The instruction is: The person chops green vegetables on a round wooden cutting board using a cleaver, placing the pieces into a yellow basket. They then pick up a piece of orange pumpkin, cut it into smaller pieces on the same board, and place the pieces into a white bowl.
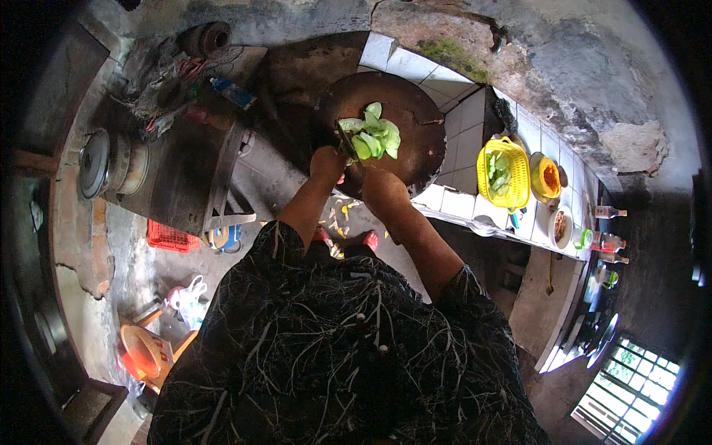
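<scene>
A large round brown board [417, 139], apparently wooden, lies before me with a worn, chipped rim. Pale green vegetable slices [378, 133] are heaped left of its middle. My right hand [384, 186] grips a knife [347, 143], its dark blade slanting up and left beside the slices. Close to the blade, at the board's left edge, is my left hand [328, 162] with curled fingers. A bit of green shows between the two hands, but whether the left fingers hold it is hidden.
On the white tiled counter [461, 203] at right stand a yellow plastic basket [520, 172] of green slices, a cut pumpkin [549, 177] and a white bowl [560, 228] with food. A lidded pot [97, 164] sits at far left. Peelings [336, 219] litter the floor around my feet.
</scene>
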Demonstrator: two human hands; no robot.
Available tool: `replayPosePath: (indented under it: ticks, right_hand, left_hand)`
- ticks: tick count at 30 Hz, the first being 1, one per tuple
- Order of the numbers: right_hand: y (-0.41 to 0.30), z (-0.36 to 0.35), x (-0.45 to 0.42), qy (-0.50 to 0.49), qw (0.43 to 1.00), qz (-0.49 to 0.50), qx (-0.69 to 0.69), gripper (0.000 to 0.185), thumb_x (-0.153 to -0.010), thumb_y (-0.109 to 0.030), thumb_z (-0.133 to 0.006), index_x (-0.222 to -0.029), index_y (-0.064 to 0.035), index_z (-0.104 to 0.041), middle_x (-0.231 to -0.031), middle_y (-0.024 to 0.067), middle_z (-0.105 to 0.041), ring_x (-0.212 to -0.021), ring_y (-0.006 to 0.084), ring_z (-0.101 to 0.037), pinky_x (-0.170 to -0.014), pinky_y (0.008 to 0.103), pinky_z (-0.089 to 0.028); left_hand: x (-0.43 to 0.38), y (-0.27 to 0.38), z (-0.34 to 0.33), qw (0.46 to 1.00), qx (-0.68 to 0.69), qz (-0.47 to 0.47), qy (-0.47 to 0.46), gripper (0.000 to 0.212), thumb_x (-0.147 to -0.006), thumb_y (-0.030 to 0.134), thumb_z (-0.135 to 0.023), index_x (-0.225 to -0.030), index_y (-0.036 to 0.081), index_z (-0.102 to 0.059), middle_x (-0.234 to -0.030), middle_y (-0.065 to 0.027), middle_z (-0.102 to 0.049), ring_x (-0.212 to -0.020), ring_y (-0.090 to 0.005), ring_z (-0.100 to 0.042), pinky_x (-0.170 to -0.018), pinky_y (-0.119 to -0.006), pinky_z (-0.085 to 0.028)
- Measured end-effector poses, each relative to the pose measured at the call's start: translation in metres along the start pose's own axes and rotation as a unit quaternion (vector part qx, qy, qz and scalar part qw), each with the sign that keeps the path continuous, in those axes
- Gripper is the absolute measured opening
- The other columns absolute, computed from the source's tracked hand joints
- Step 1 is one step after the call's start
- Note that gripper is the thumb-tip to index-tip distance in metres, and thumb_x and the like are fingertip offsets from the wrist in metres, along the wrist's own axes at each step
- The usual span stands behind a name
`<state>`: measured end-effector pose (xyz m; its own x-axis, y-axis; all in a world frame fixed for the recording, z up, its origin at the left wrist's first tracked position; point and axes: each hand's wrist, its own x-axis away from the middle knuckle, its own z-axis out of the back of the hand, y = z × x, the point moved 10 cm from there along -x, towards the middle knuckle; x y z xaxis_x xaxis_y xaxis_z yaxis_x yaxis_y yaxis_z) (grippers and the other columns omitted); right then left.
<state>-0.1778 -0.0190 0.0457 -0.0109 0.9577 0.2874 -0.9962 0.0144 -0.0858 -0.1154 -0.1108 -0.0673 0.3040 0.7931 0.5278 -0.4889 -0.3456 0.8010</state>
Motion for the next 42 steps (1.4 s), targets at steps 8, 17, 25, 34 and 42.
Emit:
replayPosePath:
  ticks: [8,17,25,34,42]
  right_hand:
    - [0.005,-0.007,0.003,0.046,0.997,-0.040,-0.048,0.016,-0.077,-0.012,-0.048,-0.085,-0.0036,-0.059,-0.079,0.0154,-0.062,-0.071,0.0270,-0.062,-0.060,0.0351,-0.050]
    - [-0.004,0.011,0.004,0.054,0.992,-0.053,-0.102,0.018,-0.078,-0.013,-0.047,-0.085,-0.0009,-0.059,-0.075,0.0134,-0.060,-0.069,0.0264,-0.061,-0.061,0.0342,-0.050]
    - [0.011,-0.004,0.004,-0.001,0.996,-0.076,-0.047,0.018,-0.078,-0.012,-0.049,-0.087,-0.0022,-0.059,-0.082,0.0137,-0.060,-0.073,0.0251,-0.062,-0.063,0.0308,-0.050]
    - [0.011,-0.023,-0.003,0.013,0.998,-0.022,-0.051,0.017,-0.076,-0.012,-0.047,-0.084,-0.0009,-0.057,-0.080,0.0192,-0.061,-0.074,0.0294,-0.063,-0.063,0.0377,-0.051]
    - [0.006,-0.030,-0.002,0.082,0.996,0.010,-0.035,0.013,-0.077,-0.012,-0.048,-0.083,-0.0037,-0.056,-0.079,0.0165,-0.061,-0.070,0.0276,-0.063,-0.058,0.0357,-0.051]
  left_hand:
    - [-0.014,-0.005,-0.006,0.993,-0.097,-0.044,-0.046,0.038,-0.075,0.032,-0.057,-0.052,0.000,-0.055,-0.046,-0.0118,-0.055,-0.041,-0.0205,-0.057,-0.044,-0.033,-0.046]
    - [-0.025,-0.008,0.011,0.933,-0.268,-0.231,0.061,0.026,-0.068,0.023,-0.062,-0.054,0.001,-0.057,-0.054,-0.0150,-0.058,-0.046,-0.0236,-0.059,-0.048,-0.035,-0.048]
    - [-0.013,-0.014,-0.004,0.999,0.001,-0.009,-0.045,0.021,-0.072,0.020,-0.059,-0.063,0.001,-0.057,-0.055,-0.0141,-0.058,-0.048,-0.0224,-0.061,-0.044,-0.032,-0.048]
    - [-0.011,-0.015,-0.010,0.997,0.023,0.007,-0.070,0.022,-0.077,0.018,-0.055,-0.061,0.004,-0.056,-0.055,-0.0113,-0.058,-0.043,-0.0209,-0.058,-0.041,-0.032,-0.047]
    - [-0.020,-0.006,-0.014,0.939,-0.273,-0.201,-0.063,0.018,-0.073,0.023,-0.059,-0.069,0.006,-0.059,-0.067,-0.0116,-0.062,-0.047,-0.0212,-0.059,-0.048,-0.033,-0.049]
